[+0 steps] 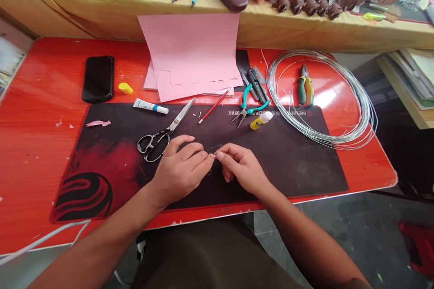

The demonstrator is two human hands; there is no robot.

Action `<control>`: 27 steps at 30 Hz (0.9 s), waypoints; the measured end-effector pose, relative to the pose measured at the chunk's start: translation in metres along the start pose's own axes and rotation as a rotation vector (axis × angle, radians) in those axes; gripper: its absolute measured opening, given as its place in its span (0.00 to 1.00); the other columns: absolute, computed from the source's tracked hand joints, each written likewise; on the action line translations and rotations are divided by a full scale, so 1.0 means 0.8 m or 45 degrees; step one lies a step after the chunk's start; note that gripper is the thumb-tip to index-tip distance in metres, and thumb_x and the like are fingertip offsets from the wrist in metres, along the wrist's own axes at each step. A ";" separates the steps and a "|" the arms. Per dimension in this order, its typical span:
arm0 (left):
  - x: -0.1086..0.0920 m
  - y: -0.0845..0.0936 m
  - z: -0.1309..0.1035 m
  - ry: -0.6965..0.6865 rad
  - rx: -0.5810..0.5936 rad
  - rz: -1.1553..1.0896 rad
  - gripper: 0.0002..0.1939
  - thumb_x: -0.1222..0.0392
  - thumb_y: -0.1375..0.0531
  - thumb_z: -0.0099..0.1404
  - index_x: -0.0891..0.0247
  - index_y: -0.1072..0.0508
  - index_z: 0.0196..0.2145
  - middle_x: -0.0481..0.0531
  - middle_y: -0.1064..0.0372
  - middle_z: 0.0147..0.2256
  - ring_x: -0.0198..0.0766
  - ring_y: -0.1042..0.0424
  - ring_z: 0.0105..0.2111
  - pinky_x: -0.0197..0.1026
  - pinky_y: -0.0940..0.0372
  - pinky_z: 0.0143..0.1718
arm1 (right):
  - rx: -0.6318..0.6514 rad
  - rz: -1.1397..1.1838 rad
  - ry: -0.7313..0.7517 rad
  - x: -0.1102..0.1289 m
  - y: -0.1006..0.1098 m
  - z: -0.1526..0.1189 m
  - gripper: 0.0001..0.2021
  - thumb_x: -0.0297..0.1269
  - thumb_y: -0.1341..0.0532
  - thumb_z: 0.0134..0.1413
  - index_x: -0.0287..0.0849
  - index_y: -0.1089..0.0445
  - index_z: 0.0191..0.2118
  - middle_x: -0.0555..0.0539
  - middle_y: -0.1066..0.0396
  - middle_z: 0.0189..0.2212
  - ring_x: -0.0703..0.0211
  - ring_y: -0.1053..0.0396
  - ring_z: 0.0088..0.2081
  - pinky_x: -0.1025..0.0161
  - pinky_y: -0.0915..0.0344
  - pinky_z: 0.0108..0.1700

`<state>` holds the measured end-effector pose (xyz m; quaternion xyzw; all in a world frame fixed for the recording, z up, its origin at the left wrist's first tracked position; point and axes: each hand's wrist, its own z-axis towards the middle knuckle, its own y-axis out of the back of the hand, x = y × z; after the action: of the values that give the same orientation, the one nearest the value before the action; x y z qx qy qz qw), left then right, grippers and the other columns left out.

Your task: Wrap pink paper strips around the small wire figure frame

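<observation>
Over the black mat, my left hand (183, 167) and my right hand (242, 165) meet with fingertips pinched together. Between them is a small piece of thin wire; a curved bit of the wire (209, 172) shows just under my left fingertips, and the rest is hidden by the fingers. Black-handled scissors (166, 132) lie beside my left hand, blades pointing away. Beyond my right hand are teal-handled pliers (249, 106) and a yellow glue stick (261, 120). A red pencil (213, 107) rests farther back.
A large coil of silvery wire (364, 113) lies at right, with green-and-yellow pliers (305, 86) inside it. Pink paper sheets (193, 49) lie at the back near a utility knife (257, 86). At left are a phone (98, 79), a yellow cap (125, 88) and a white tube (150, 106).
</observation>
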<state>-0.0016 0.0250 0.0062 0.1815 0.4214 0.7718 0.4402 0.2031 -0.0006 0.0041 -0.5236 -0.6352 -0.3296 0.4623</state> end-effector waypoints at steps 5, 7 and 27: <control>-0.001 0.000 -0.003 0.008 -0.014 -0.010 0.08 0.71 0.38 0.69 0.59 0.23 0.42 0.47 0.19 0.33 0.41 0.21 0.39 0.54 0.34 0.55 | -0.073 -0.065 0.023 0.000 -0.005 -0.003 0.15 0.51 0.34 0.64 0.42 0.27 0.38 0.55 0.33 0.18 0.63 0.36 0.20 0.65 0.39 0.27; -0.001 0.000 -0.005 0.003 -0.010 -0.008 0.09 0.70 0.38 0.69 0.59 0.23 0.43 0.47 0.19 0.34 0.41 0.21 0.40 0.54 0.34 0.56 | -0.097 -0.084 0.039 -0.003 -0.007 -0.003 0.15 0.51 0.35 0.65 0.43 0.28 0.37 0.55 0.33 0.17 0.63 0.36 0.20 0.65 0.39 0.27; -0.001 0.003 0.001 0.428 0.041 -0.346 0.07 0.66 0.38 0.72 0.59 0.21 0.35 0.46 0.22 0.29 0.39 0.23 0.33 0.53 0.35 0.55 | -0.064 -0.035 0.076 -0.006 -0.007 -0.004 0.13 0.49 0.34 0.64 0.43 0.28 0.40 0.56 0.32 0.20 0.63 0.34 0.21 0.66 0.37 0.26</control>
<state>-0.0017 0.0243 0.0086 -0.0012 0.5216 0.7180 0.4609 0.1988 -0.0063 0.0009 -0.5163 -0.6198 -0.3672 0.4631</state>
